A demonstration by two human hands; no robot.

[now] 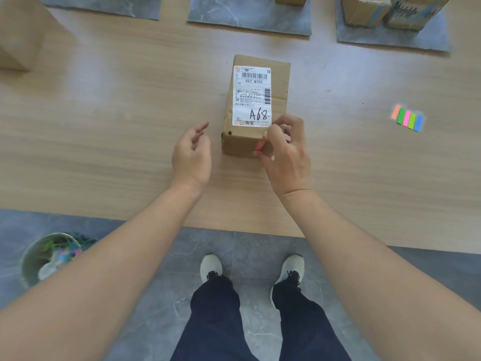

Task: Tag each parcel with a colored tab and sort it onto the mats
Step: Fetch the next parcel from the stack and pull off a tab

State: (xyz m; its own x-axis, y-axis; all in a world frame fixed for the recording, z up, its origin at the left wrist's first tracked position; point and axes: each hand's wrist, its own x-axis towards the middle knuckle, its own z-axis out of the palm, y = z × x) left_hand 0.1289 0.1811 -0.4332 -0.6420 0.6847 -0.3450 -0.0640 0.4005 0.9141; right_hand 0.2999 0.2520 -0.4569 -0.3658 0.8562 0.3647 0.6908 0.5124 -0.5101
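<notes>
A brown cardboard parcel [278, 82] with a white shipping label marked "A68" stands on the wooden table in the middle. My right hand [286, 152] is at its near right corner and pinches a pink tab [259, 146] against the parcel's front face. My left hand [191, 157] hovers just left of the parcel, fingers loosely curled, holding nothing. A pad of coloured tabs [407, 118] lies on the table to the right. Three grey mats lie along the far edge: left [104, 6], middle [247, 16] and right [390, 35].
Two boxes [364, 9] [413, 11] stand on the right mat, and a box with a green tab [290, 0] on the middle mat. A large cardboard box [18, 35] stands far left. A bin [49, 256] with coloured scraps sits on the floor at lower left.
</notes>
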